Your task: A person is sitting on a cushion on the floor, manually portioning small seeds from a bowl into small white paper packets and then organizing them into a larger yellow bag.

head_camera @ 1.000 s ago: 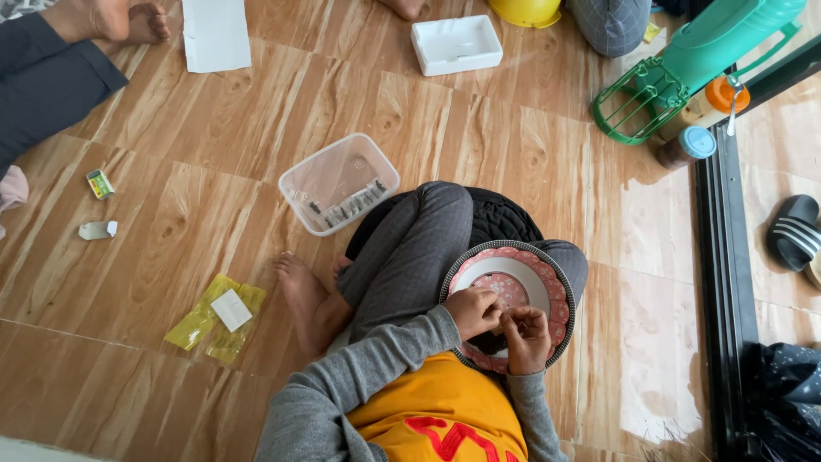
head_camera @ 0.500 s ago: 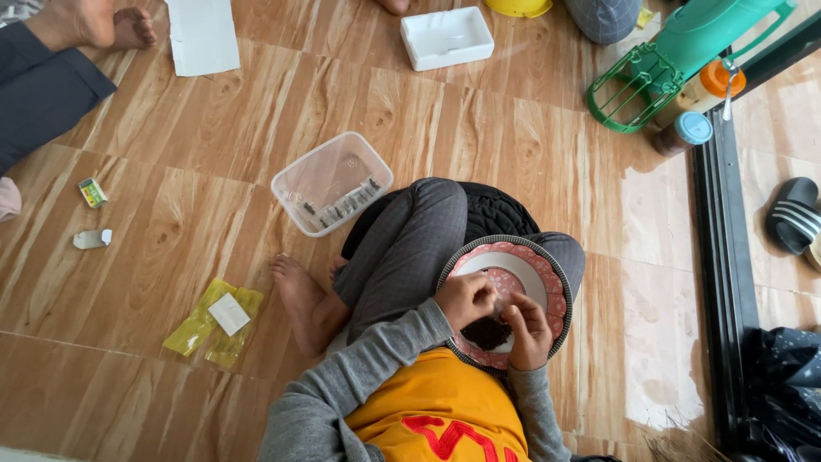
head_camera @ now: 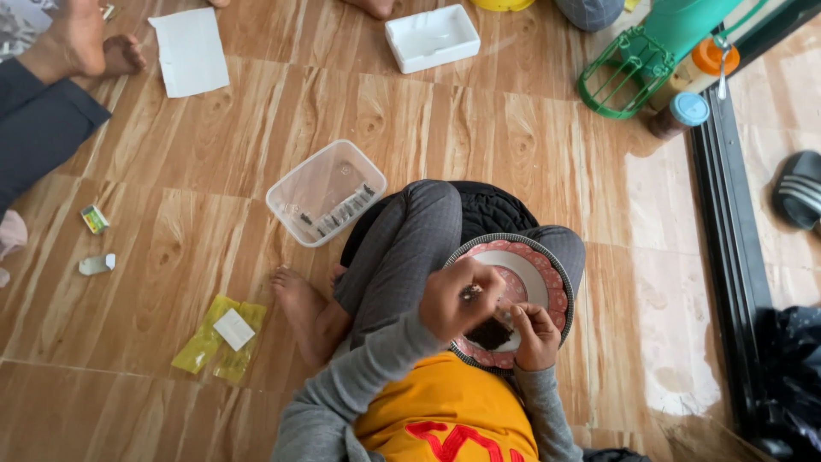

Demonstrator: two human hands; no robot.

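The left hand point(head_camera: 457, 299) pinches something small and shiny, too small to tell what. Beneath both hands a dark piece point(head_camera: 490, 333) lies on the patterned plate point(head_camera: 547, 274), partly covered by the right hand point(head_camera: 537, 335); its kind cannot be told. The clear tub point(head_camera: 325, 192) at ten o'clock from the plate holds small parts too fine to make out. At twelve o'clock a yellow thing point(head_camera: 503, 3) is cut by the top edge. At nine o'clock another person's leg point(head_camera: 43, 128) runs off the left edge. A black sandal point(head_camera: 800, 190) at two o'clock is cut by the right edge.
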